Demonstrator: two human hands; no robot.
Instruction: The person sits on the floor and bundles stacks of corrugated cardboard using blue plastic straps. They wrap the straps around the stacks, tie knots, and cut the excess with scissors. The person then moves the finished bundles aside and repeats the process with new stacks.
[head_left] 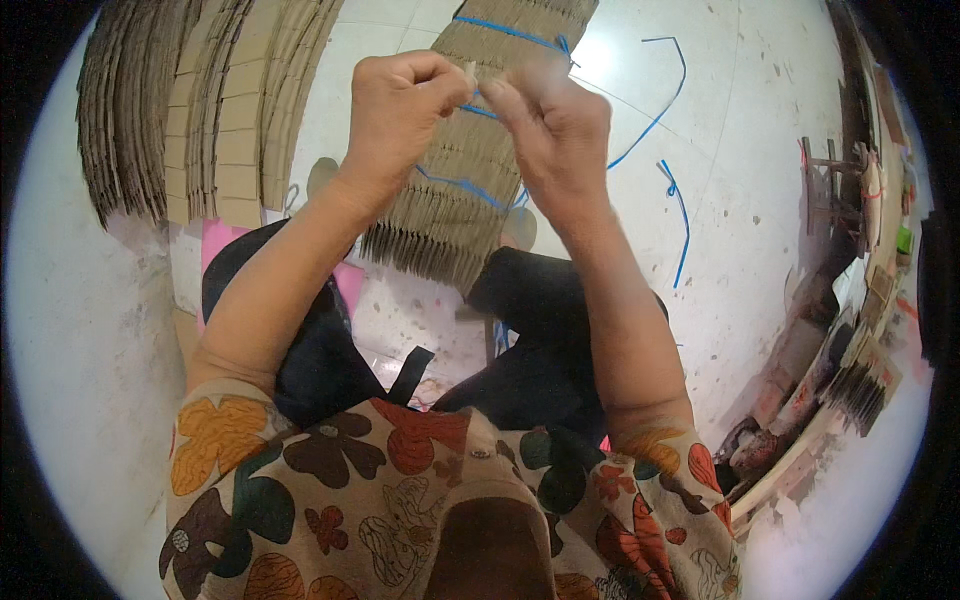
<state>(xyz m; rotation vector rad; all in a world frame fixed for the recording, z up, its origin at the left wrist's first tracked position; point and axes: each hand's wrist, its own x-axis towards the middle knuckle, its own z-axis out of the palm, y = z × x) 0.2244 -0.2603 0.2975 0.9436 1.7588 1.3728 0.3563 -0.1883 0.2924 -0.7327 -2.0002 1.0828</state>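
My left hand [395,115] is raised with thumb and fingers pinched together, and a small pale bit shows at its fingertips. Close beside it, my right hand [562,135] is also curled into a pinch, partly smeared by motion; whatever it holds is hidden. Both hands are above a long bundle of thin brown cardboard pieces [430,235], packed edge to edge in front of me. A blue strap [515,35] crosses the bundle's far part. Nearer, a looser blue strap [460,184] lies over it, and another blue length passes just below my fingertips.
More stacked cardboard [125,110] and a lighter cardboard stack [238,130] stand at the left. Cut blue straps [684,225] lie on the pale floor to the right. A wooden frame [832,185] and clutter line the far right. My dark-clothed knees [530,285] flank the bundle's near end.
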